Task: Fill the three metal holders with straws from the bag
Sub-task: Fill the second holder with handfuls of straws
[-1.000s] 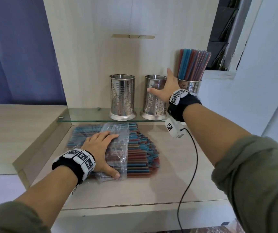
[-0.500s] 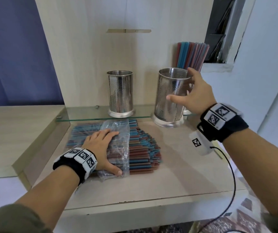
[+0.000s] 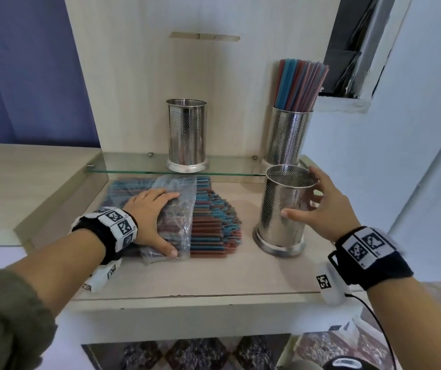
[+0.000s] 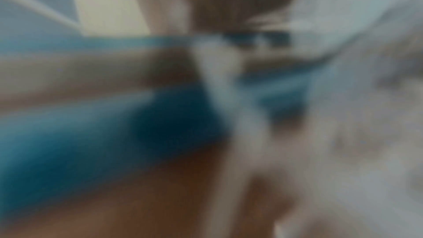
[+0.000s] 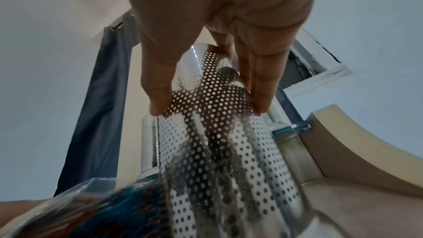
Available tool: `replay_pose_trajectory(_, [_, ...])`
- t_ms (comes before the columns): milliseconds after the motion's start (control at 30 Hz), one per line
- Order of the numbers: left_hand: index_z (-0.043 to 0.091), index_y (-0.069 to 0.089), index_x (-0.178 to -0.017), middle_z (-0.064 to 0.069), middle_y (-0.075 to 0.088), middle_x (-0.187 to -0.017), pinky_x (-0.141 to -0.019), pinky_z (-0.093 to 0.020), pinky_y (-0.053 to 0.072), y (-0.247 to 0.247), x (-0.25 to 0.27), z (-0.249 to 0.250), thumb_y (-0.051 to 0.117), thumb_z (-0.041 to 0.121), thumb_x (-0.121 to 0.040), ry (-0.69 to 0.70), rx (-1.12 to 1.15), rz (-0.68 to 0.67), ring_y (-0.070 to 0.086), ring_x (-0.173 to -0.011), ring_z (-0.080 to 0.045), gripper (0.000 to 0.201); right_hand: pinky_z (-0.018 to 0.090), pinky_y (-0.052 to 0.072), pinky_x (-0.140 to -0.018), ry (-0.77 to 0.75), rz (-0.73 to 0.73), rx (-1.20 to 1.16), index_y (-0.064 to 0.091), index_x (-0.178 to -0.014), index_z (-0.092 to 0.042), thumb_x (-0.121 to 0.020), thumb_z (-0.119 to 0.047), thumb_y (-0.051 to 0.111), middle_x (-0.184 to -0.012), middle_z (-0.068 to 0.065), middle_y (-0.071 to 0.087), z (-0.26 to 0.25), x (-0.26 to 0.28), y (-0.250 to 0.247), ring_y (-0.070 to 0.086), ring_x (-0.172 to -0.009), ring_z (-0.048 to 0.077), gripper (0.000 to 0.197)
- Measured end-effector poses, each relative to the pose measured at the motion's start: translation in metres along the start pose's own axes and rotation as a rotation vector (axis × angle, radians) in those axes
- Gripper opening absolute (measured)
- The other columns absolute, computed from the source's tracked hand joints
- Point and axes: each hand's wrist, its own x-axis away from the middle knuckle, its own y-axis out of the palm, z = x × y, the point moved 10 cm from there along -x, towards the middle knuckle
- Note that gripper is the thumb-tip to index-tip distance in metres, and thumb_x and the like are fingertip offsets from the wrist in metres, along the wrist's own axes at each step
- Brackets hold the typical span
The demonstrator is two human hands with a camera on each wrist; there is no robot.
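Note:
An empty perforated metal holder (image 3: pixel 280 209) stands upright on the wooden counter (image 3: pixel 214 276), right of the straws. My right hand (image 3: pixel 320 206) grips it, thumb on the near side and fingers round the far side; the right wrist view shows the same holder (image 5: pixel 217 133) between thumb and fingers (image 5: pixel 263 79). My left hand (image 3: pixel 150 212) rests flat on the clear plastic bag (image 3: pixel 179 188) of blue and red straws (image 3: pixel 214 225), which stick out of its right end. A second empty holder (image 3: pixel 186 134) and a holder full of straws (image 3: pixel 286 137) stand on the glass shelf (image 3: pixel 134 164). The left wrist view is a blur.
The glass shelf juts out over the back of the counter, above the far end of the bag. A raised wooden ledge (image 3: pixel 27 182) borders the counter on the left. A white wall and a window sill (image 3: pixel 342 102) lie to the right. A cable hangs from my right wrist.
My right hand took the middle holder off the glass shelf and brought it down and toward me; it now stands on the counter right of the straws. The left hand stayed on the bag.

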Motion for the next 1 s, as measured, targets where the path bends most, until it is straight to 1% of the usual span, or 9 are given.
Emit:
replay_pose_trajectory(100, [0.038,-0.003,-0.151,0.0,0.003,-0.162,-0.115,-0.062,0.013,-0.023,0.0,0.005,0.057,0.097,-0.024,0.003,0.162,0.045,0.008,-0.148,-0.027,0.152,0.038,0.049,-0.102,0.007,-0.054,-0.084,0.024,-0.15,-0.036,-0.054,-0.039,0.089,-0.137,-0.004,0.048,0.007,-0.001,0.008,0.054,-0.123,0.024,0.116])
replay_pose_trajectory(200, [0.039,0.012,-0.15,-0.001,0.008,-0.161,-0.113,-0.063,0.018,-0.07,0.003,0.034,0.053,0.09,-0.043,0.061,0.27,0.21,0.012,-0.147,-0.026,0.126,0.038,0.042,-0.107,0.012,-0.108,-0.147,0.016,-0.153,-0.032,-0.064,-0.024,0.088,-0.147,-0.001,0.037,0.008,-0.001,0.018,0.043,-0.133,0.026,0.115])
replay_pose_trajectory(267, [0.038,0.029,-0.146,-0.001,0.012,-0.16,-0.116,-0.058,0.015,-0.084,0.002,0.064,0.052,0.083,-0.059,0.091,0.13,0.229,0.012,-0.146,-0.027,0.1,0.039,0.04,-0.108,0.017,-0.122,-0.159,0.012,-0.154,-0.03,-0.067,-0.021,0.087,-0.152,0.004,0.032,0.008,-0.002,0.022,0.039,-0.136,0.027,0.115])
replay_pose_trajectory(333, [0.04,0.04,-0.139,0.001,0.009,-0.16,-0.118,-0.055,0.008,-0.072,-0.004,0.089,0.058,0.074,-0.072,0.096,-0.076,0.15,0.005,-0.146,-0.029,0.077,0.042,0.04,-0.109,0.019,-0.122,-0.159,0.012,-0.154,-0.03,-0.068,-0.02,0.086,-0.153,0.005,0.031,0.008,-0.001,0.022,0.038,-0.136,0.026,0.114])
replay_pose_trajectory(433, [0.034,0.041,-0.141,-0.002,-0.003,-0.161,-0.116,-0.059,-0.003,-0.043,-0.014,0.095,0.064,0.071,-0.07,0.047,-0.294,0.006,-0.009,-0.146,-0.034,0.084,0.04,0.042,-0.107,0.006,-0.123,-0.159,0.014,-0.152,-0.032,-0.067,-0.021,0.086,-0.151,0.003,0.035,0.008,-0.001,0.02,0.041,-0.134,0.024,0.112])
replay_pose_trajectory(533, [0.026,0.039,-0.144,-0.008,-0.006,-0.161,-0.115,-0.062,-0.006,-0.033,-0.016,0.085,0.067,0.068,-0.067,-0.014,-0.396,-0.041,-0.012,-0.146,-0.037,0.092,0.035,0.043,-0.103,0.003,-0.124,-0.149,0.016,-0.152,-0.032,-0.064,-0.027,0.087,-0.15,0.002,0.035,0.011,-0.004,0.019,0.042,-0.132,0.022,0.112])
replay_pose_trajectory(600, [0.025,0.046,-0.14,-0.008,-0.005,-0.161,-0.116,-0.061,-0.004,-0.031,-0.015,0.081,0.067,0.066,-0.068,-0.039,-0.391,-0.047,-0.012,-0.146,-0.037,0.085,0.032,0.042,-0.101,-0.001,-0.128,-0.147,0.016,-0.153,-0.031,-0.061,-0.032,0.085,-0.151,0.002,0.035,0.012,-0.005,0.018,0.042,-0.13,0.02,0.115])
replay_pose_trajectory(700, [0.026,0.061,-0.126,-0.005,-0.003,-0.162,-0.117,-0.057,-0.002,-0.027,-0.016,0.084,0.064,0.063,-0.075,-0.019,-0.383,-0.042,-0.012,-0.146,-0.036,0.063,0.032,0.042,-0.101,-0.005,-0.127,-0.145,0.017,-0.152,-0.03,-0.065,-0.026,0.087,-0.151,0.002,0.035,0.015,-0.008,0.017,0.042,-0.128,0.019,0.112])
replay_pose_trajectory(1000, [0.027,0.065,-0.121,0.001,0.017,-0.159,-0.118,-0.049,0.002,-0.04,-0.017,0.114,0.06,0.054,-0.086,0.16,-0.254,0.093,0.001,-0.146,-0.032,0.044,0.04,0.044,-0.106,0.013,-0.096,-0.175,0.023,-0.148,-0.033,-0.063,-0.024,0.088,-0.147,0.004,0.04,0.024,-0.014,0.011,0.045,-0.131,0.026,0.107])
